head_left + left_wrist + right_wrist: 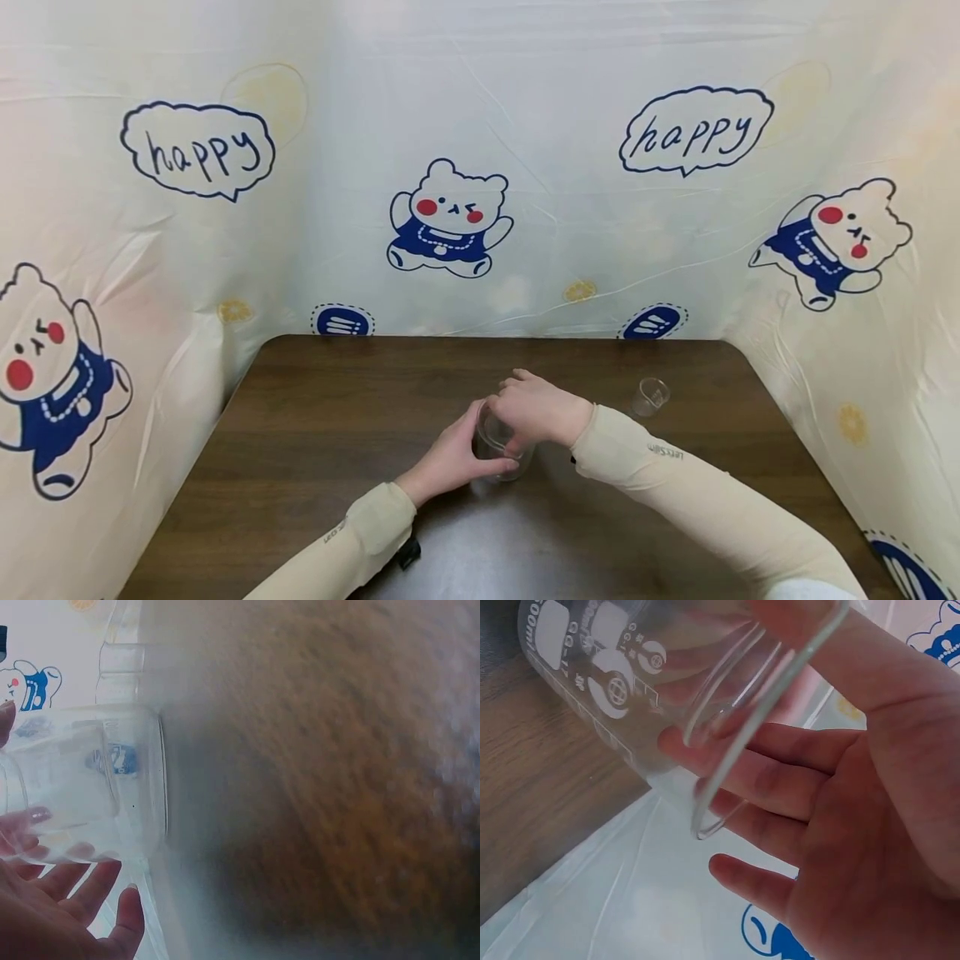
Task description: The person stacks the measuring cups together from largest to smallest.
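A large clear glass beaker with white markings stands in the middle of the table, its base right at the tabletop in the left wrist view. Nested within it is a smaller glass beaker, whose rim sits below the outer rim. My left hand grips the large beaker around its side, thumb at the front. From above, my right hand reaches over the mouth. Its thumb and fingers come down at the rim of the smaller beaker, pinching it; the glass partly blurs their exact contact.
Another small glass beaker is on the brown wooden table, to the right and beyond my right wrist. A printed cloth with bears hangs along the back and both sides of the table.
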Motion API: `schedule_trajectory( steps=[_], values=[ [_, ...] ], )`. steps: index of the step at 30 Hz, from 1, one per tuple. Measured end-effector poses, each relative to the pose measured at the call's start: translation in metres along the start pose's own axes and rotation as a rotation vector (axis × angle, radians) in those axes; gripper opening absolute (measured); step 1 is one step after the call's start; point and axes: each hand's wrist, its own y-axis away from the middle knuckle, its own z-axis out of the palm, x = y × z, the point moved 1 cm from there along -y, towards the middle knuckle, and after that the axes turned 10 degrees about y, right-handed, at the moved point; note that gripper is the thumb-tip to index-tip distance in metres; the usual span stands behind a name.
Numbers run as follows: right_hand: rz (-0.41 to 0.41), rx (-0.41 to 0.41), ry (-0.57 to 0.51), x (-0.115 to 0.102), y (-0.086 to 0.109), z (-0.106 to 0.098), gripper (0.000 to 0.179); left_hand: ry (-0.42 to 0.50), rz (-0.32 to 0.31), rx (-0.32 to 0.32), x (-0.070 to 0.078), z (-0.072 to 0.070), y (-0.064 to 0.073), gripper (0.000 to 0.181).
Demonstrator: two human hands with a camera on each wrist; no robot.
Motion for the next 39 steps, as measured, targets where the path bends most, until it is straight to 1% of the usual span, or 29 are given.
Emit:
schedule_trajectory(
  steps=[4,9,19,23,30,34,39],
  values=[
    [0.008,-0.014,0.0,-0.001,-0.002,0.002,0.064,-0.005,-0.001,0.0,0.001,0.0,-0.001,0.097],
    [0.015,-0.029,-0.007,-0.002,-0.004,0.005,0.06,-0.012,-0.003,-0.004,0.001,0.0,-0.001,0.097],
    [0.035,-0.023,0.029,-0.007,-0.007,0.011,0.062,-0.008,-0.002,-0.002,0.001,0.0,-0.001,0.097],
    [0.038,-0.016,0.062,-0.009,-0.006,0.012,0.061,-0.005,-0.001,0.001,0.001,0.001,-0.001,0.096],
    [0.045,-0.017,0.119,-0.012,-0.005,0.01,0.064,0.002,0.007,0.01,0.0,0.002,-0.002,0.096],
    [0.048,-0.022,0.125,-0.012,-0.006,0.01,0.064,0.006,0.009,0.007,0.0,0.001,-0.002,0.096],
    [0.053,-0.035,0.106,-0.013,-0.005,0.009,0.063,0.015,0.008,0.002,0.0,0.002,-0.002,0.095]
  ],
)
